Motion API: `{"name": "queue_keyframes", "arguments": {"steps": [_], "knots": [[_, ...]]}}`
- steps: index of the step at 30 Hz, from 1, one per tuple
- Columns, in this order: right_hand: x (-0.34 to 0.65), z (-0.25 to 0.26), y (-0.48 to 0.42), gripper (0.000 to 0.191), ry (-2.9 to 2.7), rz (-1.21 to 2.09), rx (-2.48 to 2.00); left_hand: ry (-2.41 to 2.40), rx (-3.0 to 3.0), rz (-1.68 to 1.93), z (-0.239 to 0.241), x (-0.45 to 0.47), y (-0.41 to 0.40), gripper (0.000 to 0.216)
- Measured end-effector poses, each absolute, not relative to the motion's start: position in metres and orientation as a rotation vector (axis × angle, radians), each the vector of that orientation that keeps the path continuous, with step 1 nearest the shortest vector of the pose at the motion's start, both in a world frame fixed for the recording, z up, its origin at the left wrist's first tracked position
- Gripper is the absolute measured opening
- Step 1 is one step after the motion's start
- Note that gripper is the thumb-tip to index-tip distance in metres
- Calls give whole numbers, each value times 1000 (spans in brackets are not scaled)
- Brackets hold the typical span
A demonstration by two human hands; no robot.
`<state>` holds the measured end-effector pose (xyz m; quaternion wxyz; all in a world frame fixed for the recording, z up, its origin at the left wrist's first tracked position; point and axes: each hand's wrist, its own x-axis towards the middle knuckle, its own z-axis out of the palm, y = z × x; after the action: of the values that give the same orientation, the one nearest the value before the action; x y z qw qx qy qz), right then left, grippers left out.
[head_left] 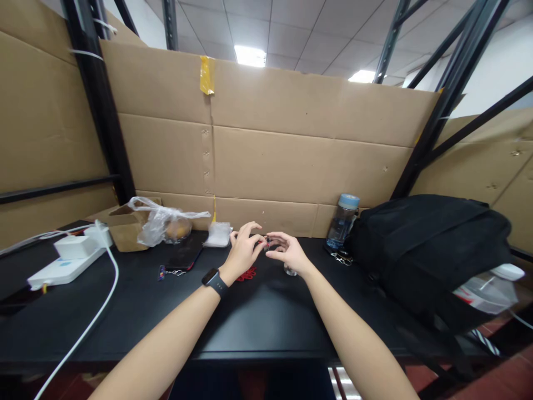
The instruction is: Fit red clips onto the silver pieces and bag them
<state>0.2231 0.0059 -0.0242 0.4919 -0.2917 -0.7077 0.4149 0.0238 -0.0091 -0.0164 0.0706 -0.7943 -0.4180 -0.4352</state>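
Note:
My left hand, with a dark watch on its wrist, is raised over the middle of the black table, thumb and index finger pinched together. Facing it, my right hand has its fingers curled with the thumb opposite. Between the fingertips of both is a small red and dark thing, too small to name. Beneath my left hand lies a bundle of red cord on the tabletop. A small clear container stands under my right hand, partly hidden by it.
On the left are a white power strip with a cable, a cardboard box, a plastic bag, a dark phone-like slab and a white packet. A water bottle and black backpack stand right. Cardboard walls enclose the table.

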Motion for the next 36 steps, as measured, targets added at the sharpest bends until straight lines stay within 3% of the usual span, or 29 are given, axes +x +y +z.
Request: {"name": "queue_keyframes", "arguments": {"steps": [21, 28, 36], "knots": [[213, -28, 4, 60, -1637, 992, -775, -1306, -2355, -1314, -18, 29, -14, 16], [218, -27, 8, 33, -1675, 971, -794, -1287, -2344, -1323, -14, 27, -15, 16], [220, -24, 7, 22, -1770, 787, -828, -1253, -2394, -1319, -15, 26, -14, 15]]}}
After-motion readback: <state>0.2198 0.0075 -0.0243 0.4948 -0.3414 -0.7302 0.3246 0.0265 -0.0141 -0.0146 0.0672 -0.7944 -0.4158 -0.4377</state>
